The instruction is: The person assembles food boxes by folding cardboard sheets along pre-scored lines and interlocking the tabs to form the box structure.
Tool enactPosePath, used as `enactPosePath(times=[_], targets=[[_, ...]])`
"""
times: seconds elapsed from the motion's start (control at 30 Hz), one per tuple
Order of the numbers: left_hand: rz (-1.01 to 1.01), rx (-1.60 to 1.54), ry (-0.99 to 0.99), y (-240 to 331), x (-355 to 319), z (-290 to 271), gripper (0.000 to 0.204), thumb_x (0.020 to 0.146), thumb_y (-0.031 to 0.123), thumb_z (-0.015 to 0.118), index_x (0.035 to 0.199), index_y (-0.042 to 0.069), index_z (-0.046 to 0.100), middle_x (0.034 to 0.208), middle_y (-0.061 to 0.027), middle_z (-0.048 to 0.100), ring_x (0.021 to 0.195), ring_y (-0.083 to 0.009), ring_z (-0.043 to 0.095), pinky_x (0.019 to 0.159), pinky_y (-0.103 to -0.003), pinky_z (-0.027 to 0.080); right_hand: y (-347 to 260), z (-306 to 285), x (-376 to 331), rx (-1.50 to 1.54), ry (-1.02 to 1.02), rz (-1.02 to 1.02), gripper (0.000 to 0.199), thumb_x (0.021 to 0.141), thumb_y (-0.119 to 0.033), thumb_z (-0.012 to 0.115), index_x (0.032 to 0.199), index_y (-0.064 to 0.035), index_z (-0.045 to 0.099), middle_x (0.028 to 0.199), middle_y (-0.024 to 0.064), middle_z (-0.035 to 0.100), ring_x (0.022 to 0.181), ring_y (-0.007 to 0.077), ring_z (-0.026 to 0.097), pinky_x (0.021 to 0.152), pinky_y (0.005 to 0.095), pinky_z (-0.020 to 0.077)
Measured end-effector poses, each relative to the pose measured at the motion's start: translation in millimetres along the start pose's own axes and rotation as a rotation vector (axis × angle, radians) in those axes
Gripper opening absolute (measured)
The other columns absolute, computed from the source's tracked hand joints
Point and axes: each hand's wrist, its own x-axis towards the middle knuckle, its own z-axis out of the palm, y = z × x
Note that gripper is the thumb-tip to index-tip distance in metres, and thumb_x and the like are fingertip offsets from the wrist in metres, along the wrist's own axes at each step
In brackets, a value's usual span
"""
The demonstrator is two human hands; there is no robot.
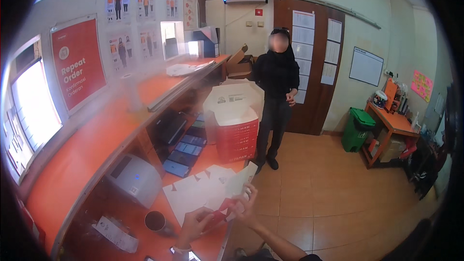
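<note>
A flat cardboard box blank [193,193], white with notched edges, lies on the orange counter in front of me, one panel [243,178] raised at its right. My left hand [195,224] grips a red flap at its near edge between thumb and fingers. Fingers bent, my right hand [246,209] holds the red and white edge by the raised panel. Just beyond stands a tall stack of folded red boxes [237,140] with white blanks [232,95] on top. A dark round cup [156,221] is left of my left hand.
A white printer [134,180] and several phones [184,152] sit under the raised orange shelf [92,159]. A paper slip [116,234] lies near the cup. A person in black [276,75] stands beyond the boxes. Further right are a green bin [357,129] and small desk [394,124].
</note>
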Motion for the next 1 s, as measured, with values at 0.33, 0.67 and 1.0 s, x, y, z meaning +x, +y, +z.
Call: enactPosePath(times=[0.33,0.67,1.0], targets=[[-0.227,-0.234,-0.224,-16,-8,-4,0.026,0.087,0.018,0.050,0.099,-0.006,0.053,0.080,-0.0052,0.059,0.070,-0.0078,0.055,0.059,-0.021,0.046,-60,-25,41,-0.306,-0.356,-0.371,0.018,0.070,-0.017,0.067,0.085,-0.0129,0.058,0.130,0.0156,0.025,0.121,0.0386,0.024,0.098,0.0570,0.0146],[-0.199,-0.037,-0.289,-19,-2,7,0.027,0.087,0.020,0.049,0.098,-0.004,0.056,0.084,-0.0031,0.056,0.076,-0.0096,0.052,0.070,-0.025,0.045,-57,-29,34,-0.265,-0.846,-0.117,0.021,0.080,-0.019,0.056,0.100,-0.0162,0.051,0.134,0.0161,0.026,0.125,0.0368,0.022,0.095,0.0621,0.0154],[0.499,0.068,0.188,14,-3,7,0.023,0.066,0.009,0.069,0.083,0.009,0.053,0.107,-0.0124,0.055,0.119,-0.0321,0.038,0.103,-0.047,0.015,-52,-53,34,-0.060,0.164,0.042,0.015,0.084,-0.009,0.047,0.076,0.0024,0.053,0.120,0.0168,0.029,0.112,0.0312,0.036,0.096,0.0423,0.0269]])
